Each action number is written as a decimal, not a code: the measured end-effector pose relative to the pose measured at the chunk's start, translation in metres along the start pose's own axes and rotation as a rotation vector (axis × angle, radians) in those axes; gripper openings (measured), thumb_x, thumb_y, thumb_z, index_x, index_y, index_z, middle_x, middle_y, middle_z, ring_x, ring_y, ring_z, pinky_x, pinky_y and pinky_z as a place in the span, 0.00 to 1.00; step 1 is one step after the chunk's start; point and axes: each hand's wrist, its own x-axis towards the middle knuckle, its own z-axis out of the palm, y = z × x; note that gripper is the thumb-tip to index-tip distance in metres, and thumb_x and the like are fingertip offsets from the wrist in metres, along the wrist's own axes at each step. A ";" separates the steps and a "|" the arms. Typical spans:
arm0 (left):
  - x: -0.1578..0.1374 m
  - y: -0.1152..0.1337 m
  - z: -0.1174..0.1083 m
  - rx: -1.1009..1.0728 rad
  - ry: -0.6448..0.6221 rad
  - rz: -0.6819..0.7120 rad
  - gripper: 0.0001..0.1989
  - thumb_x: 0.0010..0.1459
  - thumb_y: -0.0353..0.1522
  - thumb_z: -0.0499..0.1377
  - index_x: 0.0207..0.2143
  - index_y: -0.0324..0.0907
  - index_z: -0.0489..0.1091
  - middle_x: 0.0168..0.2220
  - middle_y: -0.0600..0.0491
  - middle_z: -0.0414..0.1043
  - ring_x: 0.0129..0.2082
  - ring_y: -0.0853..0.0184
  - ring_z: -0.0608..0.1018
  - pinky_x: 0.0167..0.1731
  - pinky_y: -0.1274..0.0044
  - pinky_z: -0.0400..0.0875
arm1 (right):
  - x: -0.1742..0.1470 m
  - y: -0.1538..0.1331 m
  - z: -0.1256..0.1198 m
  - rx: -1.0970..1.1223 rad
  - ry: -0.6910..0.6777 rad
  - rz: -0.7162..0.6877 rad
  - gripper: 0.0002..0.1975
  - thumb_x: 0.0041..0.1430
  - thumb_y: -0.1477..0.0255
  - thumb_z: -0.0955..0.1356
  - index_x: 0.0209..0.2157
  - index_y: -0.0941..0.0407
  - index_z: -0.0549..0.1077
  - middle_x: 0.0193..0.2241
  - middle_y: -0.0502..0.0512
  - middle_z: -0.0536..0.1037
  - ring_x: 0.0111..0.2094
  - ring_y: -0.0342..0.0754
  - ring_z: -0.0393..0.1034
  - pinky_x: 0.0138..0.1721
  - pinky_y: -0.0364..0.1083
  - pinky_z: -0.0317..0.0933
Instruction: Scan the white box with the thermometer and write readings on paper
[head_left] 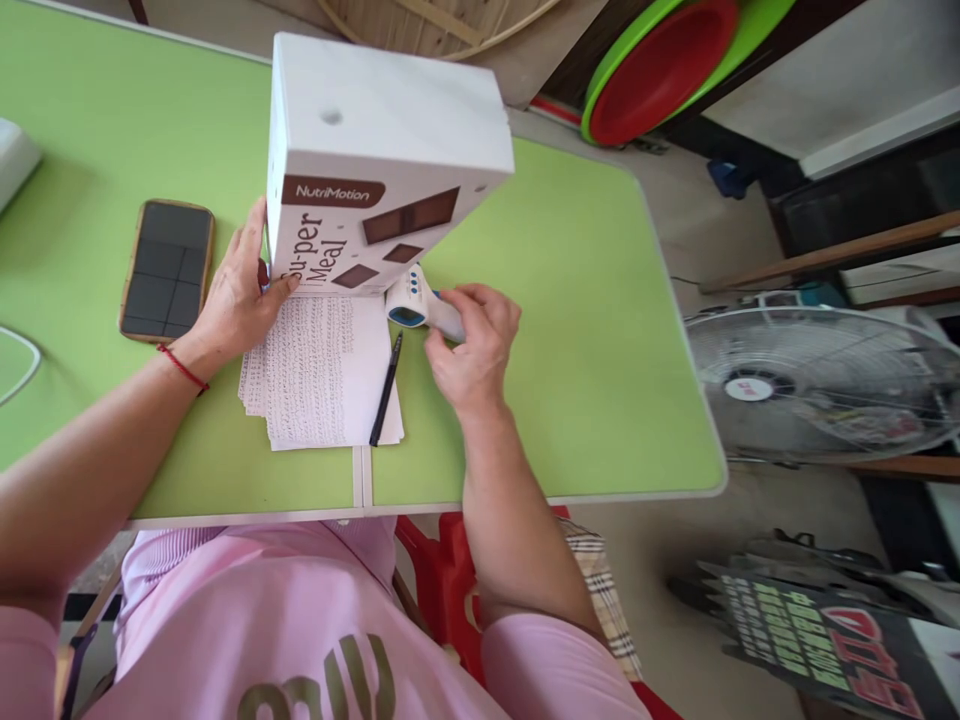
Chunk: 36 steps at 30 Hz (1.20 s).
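Observation:
A white NutriMotion box (pixel 390 115) stands on the green table, tilted in my view. My left hand (pixel 244 285) is closed on its lower left edge, thumb on the front face. My right hand (pixel 476 345) grips the handle of a white and blue infrared thermometer (pixel 409 300), whose small screen faces me. The thermometer's head is close against the box's lower front edge; whether they touch I cannot tell. Below the box lies a stack of handwritten sheets (pixel 311 385), partly covered by it. A black pen (pixel 386 390) rests on the sheets' right side.
A phone (pixel 166 270) lies left of my left hand on the green table (pixel 600 380). A white cable (pixel 26 365) and a white object (pixel 11 160) are at the left edge. A fan (pixel 817 385) and a red stool (pixel 442 575) stand off the table.

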 end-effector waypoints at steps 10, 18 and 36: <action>-0.008 -0.005 0.009 0.146 0.018 0.060 0.71 0.35 0.45 0.82 0.73 0.48 0.44 0.73 0.41 0.51 0.73 0.36 0.54 0.72 0.50 0.56 | 0.000 -0.016 -0.029 0.277 -0.405 -0.259 0.17 0.58 0.80 0.67 0.38 0.46 0.85 0.29 0.52 0.76 0.36 0.52 0.68 0.43 0.55 0.61; -0.009 -0.001 0.009 0.188 -0.018 0.058 0.79 0.34 0.43 0.82 0.75 0.51 0.30 0.74 0.38 0.48 0.74 0.36 0.53 0.70 0.49 0.57 | -0.002 -0.015 -0.033 0.195 -0.404 -0.259 0.14 0.59 0.79 0.67 0.34 0.49 0.83 0.30 0.53 0.80 0.37 0.53 0.70 0.45 0.55 0.62; -0.011 -0.006 0.017 0.262 0.074 0.053 0.74 0.38 0.41 0.82 0.75 0.54 0.34 0.71 0.38 0.55 0.72 0.37 0.57 0.71 0.48 0.54 | -0.006 -0.018 -0.036 0.161 -0.403 -0.261 0.13 0.55 0.80 0.69 0.35 0.48 0.82 0.31 0.52 0.77 0.39 0.53 0.69 0.46 0.55 0.61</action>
